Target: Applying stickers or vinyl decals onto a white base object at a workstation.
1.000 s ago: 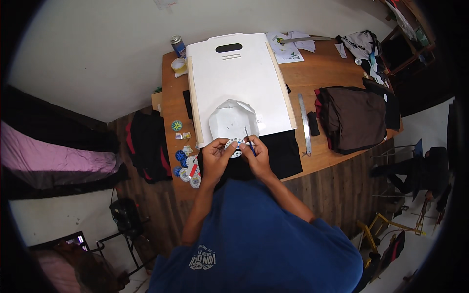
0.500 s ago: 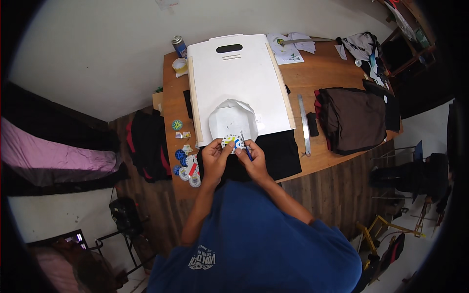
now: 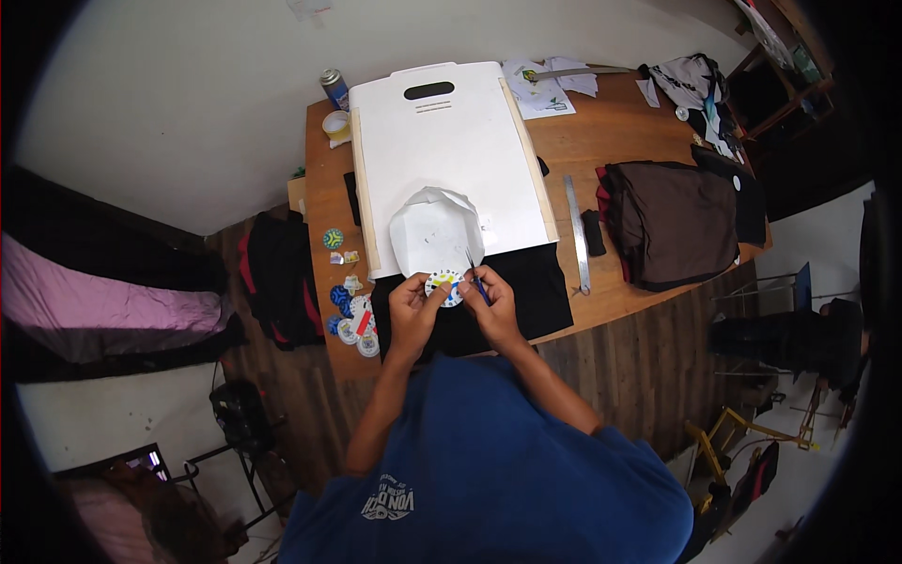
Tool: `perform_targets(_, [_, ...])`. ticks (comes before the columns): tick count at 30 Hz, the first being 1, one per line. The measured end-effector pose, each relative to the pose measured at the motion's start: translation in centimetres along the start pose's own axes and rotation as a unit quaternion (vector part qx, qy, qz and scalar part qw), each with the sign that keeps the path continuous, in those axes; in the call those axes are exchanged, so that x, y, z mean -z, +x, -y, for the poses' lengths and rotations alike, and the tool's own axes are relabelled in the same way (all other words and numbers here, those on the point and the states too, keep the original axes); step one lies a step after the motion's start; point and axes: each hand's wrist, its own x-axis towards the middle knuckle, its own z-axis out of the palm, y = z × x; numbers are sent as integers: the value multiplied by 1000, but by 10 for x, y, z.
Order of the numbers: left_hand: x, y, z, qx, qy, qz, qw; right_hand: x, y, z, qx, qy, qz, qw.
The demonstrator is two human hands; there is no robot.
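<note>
A round white patch with small dark marks round its edge and a green and blue middle is held just above the table's near edge. My left hand pinches its left side between thumb and fingers. My right hand meets its right side with the thumb and also grips a slim blue-handled tool with a thin dark tip pointing away from me; its exact kind is unclear. Just beyond my hands rests a folded white paper tray with tiny scraps inside.
The tray stands on a large white board over black cloth. Several round patches lie at left. On the right are a steel ruler and folded dark garments. A spray can and tape roll stand behind.
The whole scene has shifted slightly left as the view moved. The patch now faces up more fully between my hands, with both hands keeping their hold.
</note>
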Motion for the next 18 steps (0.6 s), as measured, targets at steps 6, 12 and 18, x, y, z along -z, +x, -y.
perform_targets(6, [-4, -5, 2, -6, -18, -24, 1000, -2, -14, -6, 2, 7, 15, 1000])
perform_targets(12, [-3, -9, 9, -8, -24, -43, 999, -12, -19, 1, -13, -12, 40, 999])
perform_targets(18, [-4, -10, 5, 0, -25, -54, 998, 3, -18, -4, -37, 65, 66, 995])
